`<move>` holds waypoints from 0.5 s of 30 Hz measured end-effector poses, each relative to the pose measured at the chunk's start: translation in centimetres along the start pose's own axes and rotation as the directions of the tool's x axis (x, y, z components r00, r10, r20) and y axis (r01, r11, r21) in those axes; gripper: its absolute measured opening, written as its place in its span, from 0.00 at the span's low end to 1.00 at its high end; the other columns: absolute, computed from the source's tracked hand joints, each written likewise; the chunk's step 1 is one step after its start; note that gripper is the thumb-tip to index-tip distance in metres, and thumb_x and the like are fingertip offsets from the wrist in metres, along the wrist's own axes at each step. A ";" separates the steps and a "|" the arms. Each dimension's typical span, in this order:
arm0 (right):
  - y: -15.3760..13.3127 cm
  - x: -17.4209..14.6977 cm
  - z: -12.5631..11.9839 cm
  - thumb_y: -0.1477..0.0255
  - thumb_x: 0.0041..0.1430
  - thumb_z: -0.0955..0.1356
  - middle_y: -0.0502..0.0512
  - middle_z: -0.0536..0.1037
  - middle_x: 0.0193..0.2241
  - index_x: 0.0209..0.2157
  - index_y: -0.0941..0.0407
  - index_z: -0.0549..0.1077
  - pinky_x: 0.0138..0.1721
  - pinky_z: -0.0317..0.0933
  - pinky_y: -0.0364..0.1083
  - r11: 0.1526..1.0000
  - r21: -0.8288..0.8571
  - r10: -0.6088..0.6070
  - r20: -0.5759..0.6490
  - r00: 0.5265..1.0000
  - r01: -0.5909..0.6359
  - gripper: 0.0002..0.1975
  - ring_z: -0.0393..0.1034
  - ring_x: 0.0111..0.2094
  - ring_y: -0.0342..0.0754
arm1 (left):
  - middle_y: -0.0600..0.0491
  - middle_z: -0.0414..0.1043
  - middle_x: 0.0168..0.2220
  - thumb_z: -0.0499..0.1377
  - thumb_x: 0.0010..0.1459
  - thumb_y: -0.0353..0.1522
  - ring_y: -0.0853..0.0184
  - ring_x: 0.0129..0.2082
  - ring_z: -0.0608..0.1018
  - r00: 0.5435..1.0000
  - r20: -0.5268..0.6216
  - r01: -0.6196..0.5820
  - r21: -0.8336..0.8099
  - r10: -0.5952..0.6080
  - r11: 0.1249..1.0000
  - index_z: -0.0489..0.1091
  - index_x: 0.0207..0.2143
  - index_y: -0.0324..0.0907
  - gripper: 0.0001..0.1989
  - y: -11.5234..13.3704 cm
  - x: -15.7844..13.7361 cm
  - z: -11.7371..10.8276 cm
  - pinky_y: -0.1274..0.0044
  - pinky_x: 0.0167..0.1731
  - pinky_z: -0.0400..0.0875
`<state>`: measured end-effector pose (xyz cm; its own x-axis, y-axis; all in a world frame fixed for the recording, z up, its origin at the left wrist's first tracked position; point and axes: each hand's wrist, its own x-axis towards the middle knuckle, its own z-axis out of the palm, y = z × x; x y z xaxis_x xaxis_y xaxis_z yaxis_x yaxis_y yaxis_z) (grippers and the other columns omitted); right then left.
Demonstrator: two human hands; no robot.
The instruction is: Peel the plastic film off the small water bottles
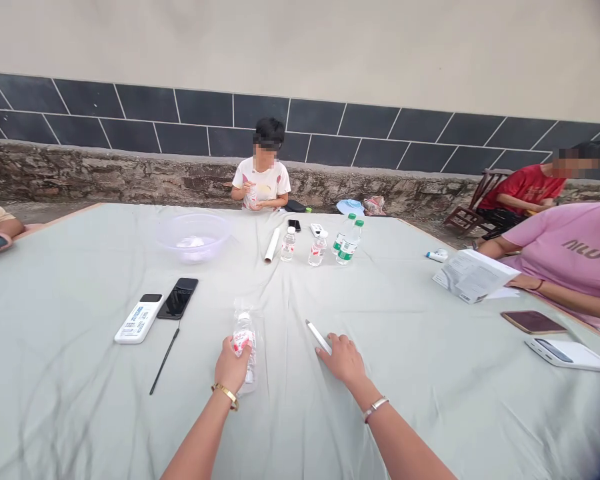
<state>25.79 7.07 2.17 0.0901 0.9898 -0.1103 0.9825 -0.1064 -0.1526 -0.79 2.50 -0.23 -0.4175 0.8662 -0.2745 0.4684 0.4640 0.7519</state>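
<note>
My left hand (234, 365) is closed round a small clear water bottle (244, 327) with a red and white label. The bottle lies with its cap pointing away from me, and a clear plastic bag (261, 353) shows around or under it. A slim white pen-like tool (319, 336) with a dark tip rests on the cloth to its right. Its near end goes between the thumb and curled fingers of my right hand (345, 360), which is low on the table. The part under my fingers is hidden.
A black phone (179, 299), a white power bank (139, 320) and a thin black strap (165, 360) lie left. Farther off are a translucent basin (195, 233), a white roll (272, 245) and several bottles (349, 243). A person holds a white box (473, 275) at right; another sits opposite.
</note>
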 end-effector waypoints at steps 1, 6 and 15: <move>0.6 0.0 0.4 0.66 0.59 0.63 0.62 0.72 0.42 0.45 0.58 0.69 0.41 0.58 0.47 1.000 -0.012 -0.012 0.024 1.000 0.012 0.15 0.67 0.45 0.54 | 0.40 0.69 0.49 0.50 0.56 0.45 0.54 0.49 0.72 1.000 0.000 -0.023 0.071 0.023 0.997 0.55 0.56 0.34 0.31 0.1 0.0 0.1 0.71 0.43 0.65; 0.1 -1.0 0.3 0.72 0.63 0.58 0.58 0.74 0.36 0.39 0.58 0.68 0.36 0.55 0.44 0.995 0.085 -0.054 0.038 0.998 0.051 0.10 0.69 0.38 0.49 | 0.41 0.70 0.45 0.51 0.55 0.46 0.52 0.48 0.72 0.999 0.030 -0.033 0.219 0.027 0.975 0.57 0.56 0.40 0.31 0.7 -0.3 0.4 0.69 0.42 0.65; -9.2 1.3 -2.7 0.69 0.62 0.59 0.56 0.76 0.40 0.43 0.56 0.71 0.32 0.54 0.42 0.942 0.199 -0.290 0.068 0.955 0.272 0.13 0.69 0.38 0.47 | 0.41 0.70 0.48 0.49 0.56 0.47 0.54 0.49 0.72 1.000 0.014 -0.023 0.247 0.020 0.969 0.53 0.60 0.39 0.34 0.9 -0.6 0.2 0.71 0.45 0.65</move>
<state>17.35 9.61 6.12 -0.2098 0.9693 -0.1279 0.9171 0.1498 -0.3695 0.03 2.47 0.47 -0.3972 0.8778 -0.2679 0.6553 0.4756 0.5868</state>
